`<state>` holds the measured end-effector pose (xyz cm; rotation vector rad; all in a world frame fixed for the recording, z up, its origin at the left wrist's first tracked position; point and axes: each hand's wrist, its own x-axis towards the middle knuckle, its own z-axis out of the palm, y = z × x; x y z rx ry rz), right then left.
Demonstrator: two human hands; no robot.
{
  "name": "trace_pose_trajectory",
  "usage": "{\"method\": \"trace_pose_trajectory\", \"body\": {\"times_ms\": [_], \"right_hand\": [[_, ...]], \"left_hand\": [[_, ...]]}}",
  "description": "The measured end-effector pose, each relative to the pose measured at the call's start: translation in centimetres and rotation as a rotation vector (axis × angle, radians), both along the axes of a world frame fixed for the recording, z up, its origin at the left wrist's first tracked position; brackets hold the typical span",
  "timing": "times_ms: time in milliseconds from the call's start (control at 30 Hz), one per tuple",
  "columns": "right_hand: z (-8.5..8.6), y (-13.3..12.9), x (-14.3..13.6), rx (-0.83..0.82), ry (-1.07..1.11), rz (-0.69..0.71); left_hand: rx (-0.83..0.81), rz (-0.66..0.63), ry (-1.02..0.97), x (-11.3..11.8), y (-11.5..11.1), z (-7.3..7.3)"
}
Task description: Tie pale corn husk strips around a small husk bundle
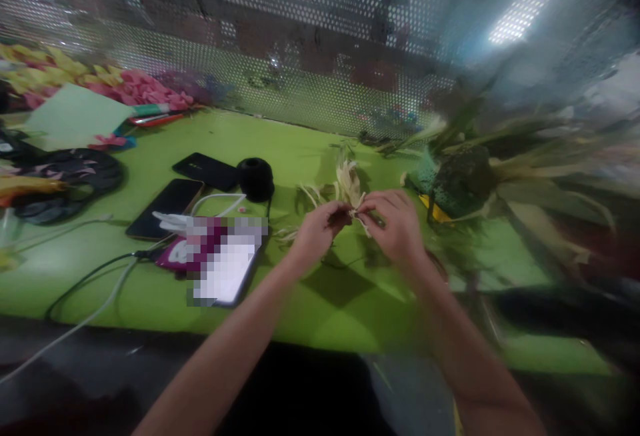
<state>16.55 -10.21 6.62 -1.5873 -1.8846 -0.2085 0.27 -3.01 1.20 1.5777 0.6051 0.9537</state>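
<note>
Both hands meet over the green table (pixel 300 316), working on a small bunch of dried corn husk (pixel 349 179). My left hand (pixel 320 226) pinches the bunch at its lower end. From the other side, my right hand (pixel 395 223) has its thumb and fingers closed on the same lower end, where pale strips stick out. The husk's leafy tip points up and away from me. Loose pale husk strips (pixel 311 193) lie just left of it. Blur hides the detail between the fingertips.
Left of my hands are a lit phone (pixel 227 276), dark phones (pixel 167 208), cables and a black spool (pixel 256 179). At right stands a green basket-like container (pixel 453 183) with long dried leaves. Behind rises a perforated metal panel (pixel 300 56); pink and yellow petals (pixel 145 89) lie back left.
</note>
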Motion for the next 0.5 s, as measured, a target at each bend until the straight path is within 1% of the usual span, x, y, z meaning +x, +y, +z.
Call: {"method": "trace_pose_trajectory", "body": {"times_ms": [100,167,233,333,400,500], "right_hand": [[-0.15,0.14,-0.15,-0.022,0.061,0.007],[-0.22,0.23,-0.27,-0.059,0.120,0.047],[-0.24,0.29,-0.35,-0.082,0.167,0.091],[-0.24,0.32,-0.34,-0.069,0.255,0.126],[-0.24,0.27,-0.26,-0.043,0.287,0.112],[-0.17,0.11,-0.11,-0.016,0.210,0.052]], "left_hand": [[0.074,0.044,0.057,-0.02,-0.14,0.11],[0.077,0.078,0.077,-0.03,-0.19,0.16],[0.031,0.062,0.061,0.00,-0.15,0.20],[-0.093,-0.017,-0.026,0.12,-0.04,0.21],[-0.160,-0.048,-0.079,0.21,0.04,0.14],[-0.184,-0.057,-0.098,0.27,0.13,-0.07]]}}
